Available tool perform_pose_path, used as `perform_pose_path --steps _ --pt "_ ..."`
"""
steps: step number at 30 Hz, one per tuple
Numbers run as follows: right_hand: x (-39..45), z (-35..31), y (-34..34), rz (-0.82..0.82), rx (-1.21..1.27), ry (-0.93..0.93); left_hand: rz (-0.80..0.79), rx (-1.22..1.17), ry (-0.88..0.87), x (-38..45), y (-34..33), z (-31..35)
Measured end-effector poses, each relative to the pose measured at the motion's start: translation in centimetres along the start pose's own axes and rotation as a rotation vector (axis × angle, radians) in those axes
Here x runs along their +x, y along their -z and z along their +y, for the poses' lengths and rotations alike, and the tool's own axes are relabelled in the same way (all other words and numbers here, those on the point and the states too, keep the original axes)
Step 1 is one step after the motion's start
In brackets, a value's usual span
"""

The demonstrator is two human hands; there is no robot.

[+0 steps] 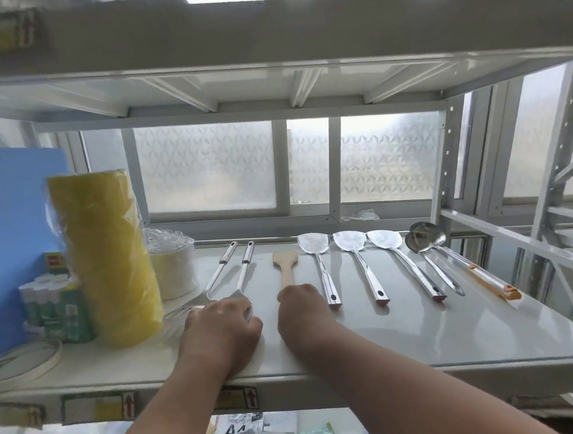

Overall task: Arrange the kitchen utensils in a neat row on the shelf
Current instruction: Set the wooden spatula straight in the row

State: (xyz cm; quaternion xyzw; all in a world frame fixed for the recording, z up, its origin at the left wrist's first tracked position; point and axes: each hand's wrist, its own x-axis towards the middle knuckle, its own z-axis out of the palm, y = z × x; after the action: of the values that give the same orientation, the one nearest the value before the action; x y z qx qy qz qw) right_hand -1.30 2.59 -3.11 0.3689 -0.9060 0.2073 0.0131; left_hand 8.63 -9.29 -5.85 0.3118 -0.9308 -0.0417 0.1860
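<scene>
Row on the white metal shelf (422,336) looked mostly done. Three flat steel turners (316,248) (349,244) (383,240) and two steel ladles (424,239) lay side by side at right, bowls toward the frosted window, handles toward the person, roughly parallel.

Pale wooden spatula (286,267) sat left of them, long axis front-to-back, blade away. Right hand (302,312) was curled over its near handle end; fingers hidden from above, so whether it gripped or just rested could not be told.

Left hand (223,326) lay on the near ends of two long steel forks (245,274), which were reversed: handles toward the window, tines near. They leaned slightly right at the far end. Grip hidden too.

Hands were close but not touching. Forks crowded the yellow wrapped roll (106,260). Judgement: remaining work was squaring forks and spatula to the row; the left hand was nearer the forks.
</scene>
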Motion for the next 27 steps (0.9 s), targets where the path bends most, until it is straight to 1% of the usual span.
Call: perform_pose_path --steps 15,18,22,25,27 --pt "2.0 -0.4 -0.1 -0.009 -0.128 0.004 0.009 0.001 0.014 0.2 0.1 0.0" --pt "1.6 -0.2 -0.4 0.065 -0.125 0.052 0.020 0.000 0.017 0.1 0.3 0.1" --pt "0.5 0.0 -0.4 0.145 -0.109 0.140 0.048 -0.062 0.013 -0.3 1.1 0.1" --pt "-0.9 0.8 -0.2 0.194 -0.103 0.229 0.068 0.121 -0.002 -0.7 2.4 -1.0" --pt "-1.8 1.5 -0.1 0.221 -0.069 0.272 0.045 0.213 0.002 -0.9 3.3 -2.3"
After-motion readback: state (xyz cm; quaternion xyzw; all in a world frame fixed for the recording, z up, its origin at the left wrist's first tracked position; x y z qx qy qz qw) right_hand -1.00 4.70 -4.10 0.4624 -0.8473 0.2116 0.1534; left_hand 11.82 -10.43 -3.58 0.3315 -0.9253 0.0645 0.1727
